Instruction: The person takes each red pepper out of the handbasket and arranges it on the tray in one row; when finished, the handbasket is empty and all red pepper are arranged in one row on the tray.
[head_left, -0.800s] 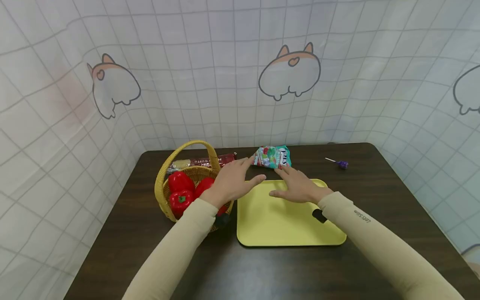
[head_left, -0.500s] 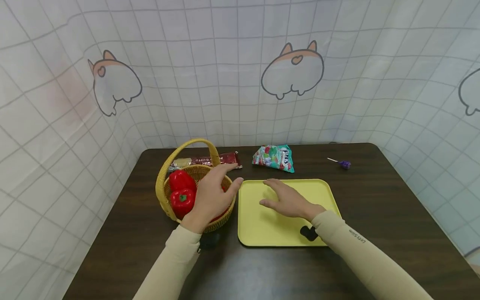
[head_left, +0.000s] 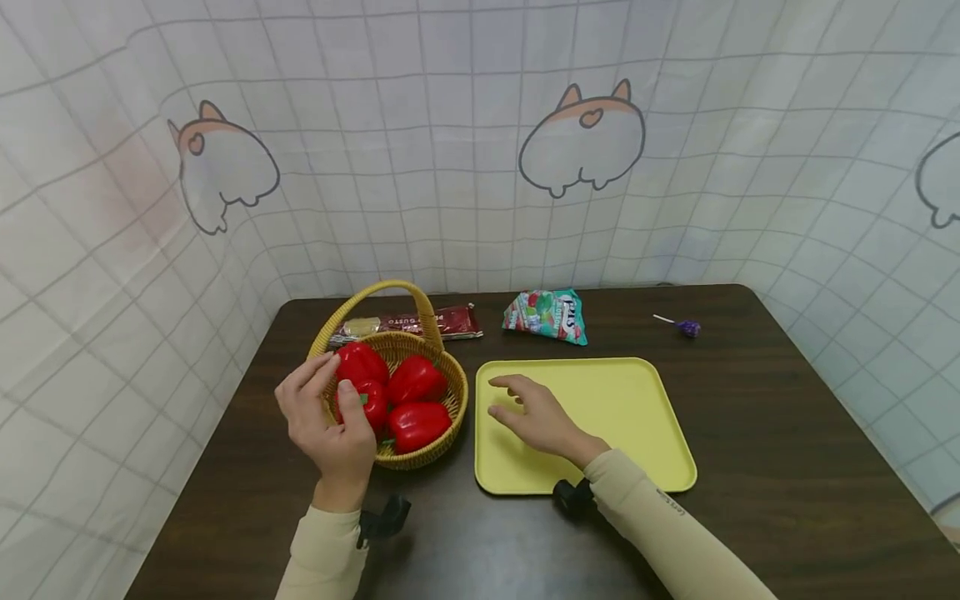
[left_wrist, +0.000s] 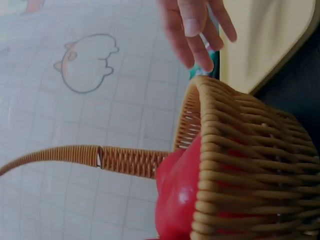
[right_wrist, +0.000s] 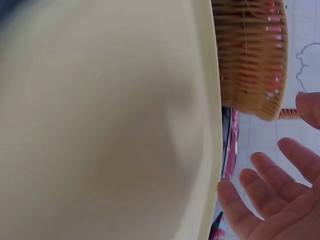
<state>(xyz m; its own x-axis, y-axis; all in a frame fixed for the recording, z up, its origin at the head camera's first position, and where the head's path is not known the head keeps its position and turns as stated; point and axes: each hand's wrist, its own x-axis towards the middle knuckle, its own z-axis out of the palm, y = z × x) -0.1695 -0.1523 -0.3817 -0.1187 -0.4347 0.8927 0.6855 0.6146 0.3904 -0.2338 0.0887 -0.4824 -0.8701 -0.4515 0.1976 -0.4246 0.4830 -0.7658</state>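
- White sheeting (head_left: 450, 183) with a grey grid and cartoon corgi outlines rises beyond both hands; under them is a dark, wood-grained tabletop (head_left: 765, 400).
- Just right of the left hand (head_left: 330, 421) is a round wicker basket (head_left: 429, 454), woven in honey-yellow strands, its tall handle arching up beyond the fingers.
- Inside the basket, 4 glossy red bell peppers (head_left: 417, 379) sit beside the left hand, lobed and smooth, some with green stems.
- Left hand: fingers loosely bent, thumb apart, gripping nothing; it overlaps the basket's left side, and whether it touches cannot be told.
- Right hand (head_left: 536, 417): fingers relaxed and parted, holding nothing, above the left part of a yellow tray (head_left: 626, 433).
- Smooth and matte, the tray is a rounded rectangle with a low raised rim, reaching right of that hand.
- Beyond the left hand, behind the basket, lies shiny dark-red packaging (head_left: 457, 322).
- Beyond the right hand lies a crinkled teal snack bag (head_left: 546, 315); farther right, a purple-wrapped lollipop (head_left: 688, 328) on a white stick.
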